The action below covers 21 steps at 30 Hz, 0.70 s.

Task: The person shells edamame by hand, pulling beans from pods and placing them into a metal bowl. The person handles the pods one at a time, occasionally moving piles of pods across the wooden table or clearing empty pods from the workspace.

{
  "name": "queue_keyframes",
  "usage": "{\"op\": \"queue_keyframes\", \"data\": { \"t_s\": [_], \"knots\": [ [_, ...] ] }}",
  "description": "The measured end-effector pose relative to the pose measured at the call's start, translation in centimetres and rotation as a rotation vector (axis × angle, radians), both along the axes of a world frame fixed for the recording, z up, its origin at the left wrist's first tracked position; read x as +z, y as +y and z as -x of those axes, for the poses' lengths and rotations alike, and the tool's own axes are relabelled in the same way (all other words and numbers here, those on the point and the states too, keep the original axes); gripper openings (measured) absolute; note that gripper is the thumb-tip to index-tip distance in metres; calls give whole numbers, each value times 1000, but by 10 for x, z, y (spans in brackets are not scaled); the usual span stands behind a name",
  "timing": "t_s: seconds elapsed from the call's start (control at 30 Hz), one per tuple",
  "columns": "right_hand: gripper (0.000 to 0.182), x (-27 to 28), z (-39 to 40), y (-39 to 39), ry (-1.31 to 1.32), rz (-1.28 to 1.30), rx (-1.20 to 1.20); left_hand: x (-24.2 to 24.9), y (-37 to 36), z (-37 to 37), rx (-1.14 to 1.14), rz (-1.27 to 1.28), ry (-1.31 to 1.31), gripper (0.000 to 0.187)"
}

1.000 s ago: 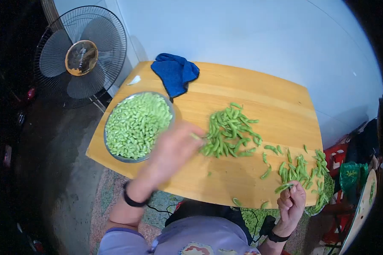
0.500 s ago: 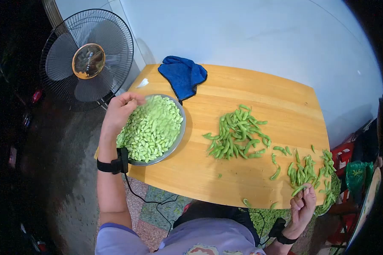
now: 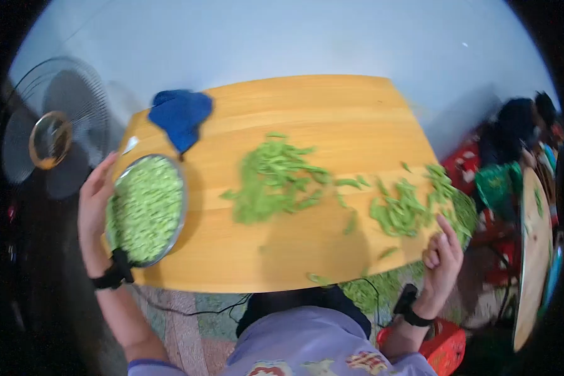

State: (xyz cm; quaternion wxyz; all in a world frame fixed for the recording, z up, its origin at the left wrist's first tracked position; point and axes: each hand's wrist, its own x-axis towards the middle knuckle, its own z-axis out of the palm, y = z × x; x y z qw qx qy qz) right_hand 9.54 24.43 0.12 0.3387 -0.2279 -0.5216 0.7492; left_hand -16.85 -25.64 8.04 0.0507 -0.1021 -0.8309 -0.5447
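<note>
A grey metal bowl full of shelled green soybeans stands at the table's left end. My left hand is at the bowl's left rim, fingers stretched upward and nothing visible in them. At the table's front right, my right hand has its index finger extended and the others loosely curled, with no pod showing. Just beyond that fingertip lies a pile of green soybean pods. A larger heap of pods, smeared by motion, sits mid-table, and a single pod lies left of my right hand.
A blue cloth lies at the back left of the wooden table. A fan stands off the left end. Right of the table are a green bag, a red stool and another person. Black cables trail from my wrist straps.
The view has swung to the right. My left hand has moved from over the beans to the bowl's left rim. The pod no longer shows in my right hand, whose index finger is now extended.
</note>
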Motion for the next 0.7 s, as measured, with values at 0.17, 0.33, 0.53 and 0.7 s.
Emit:
{"op": "queue_keyframes", "data": {
  "t_s": [0.17, 0.33, 0.53, 0.7],
  "knots": [
    [23, 0, -7, 4, 72, 66, -23, -10, -9, 12, -25, 126, 169, 38],
    [8, -2, -13, -5, -168, 26, 116, 32, 85, -44, 302, 819, 913, 52],
    [9, 1, -6, -32, -215, 9, 386, 6, 286, -79, -504, 639, 754, 15],
    [16, 5, -20, -36, -336, -230, 444, -90, 385, -26, -698, 703, 749, 13]
  ]
}}
